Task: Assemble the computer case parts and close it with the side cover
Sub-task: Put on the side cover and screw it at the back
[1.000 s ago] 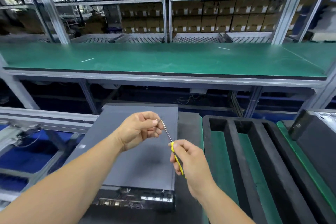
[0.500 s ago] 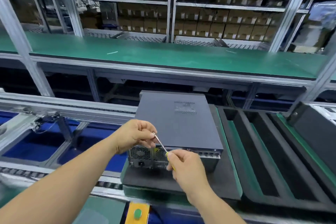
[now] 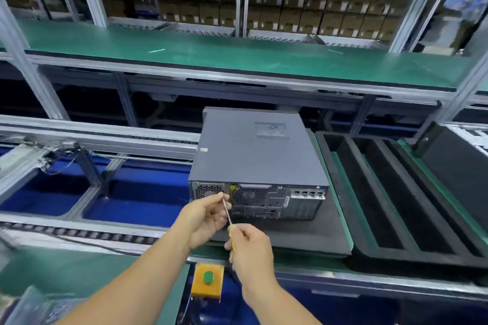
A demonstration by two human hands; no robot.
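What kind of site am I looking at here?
Likely an electronics assembly line: a computer case on a foam pallet beside roller conveyor track, green-matted workbench, and shelves of stacked cartons behind.

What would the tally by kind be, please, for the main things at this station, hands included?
Hands: 2, left hand, right hand
Screwdriver: 1
Computer case: 1
Slotted foam tray: 1
Green push button: 1
Total: 6

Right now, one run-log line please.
left hand: pinches screwdriver tip | right hand: grips handle | computer case: side cover on
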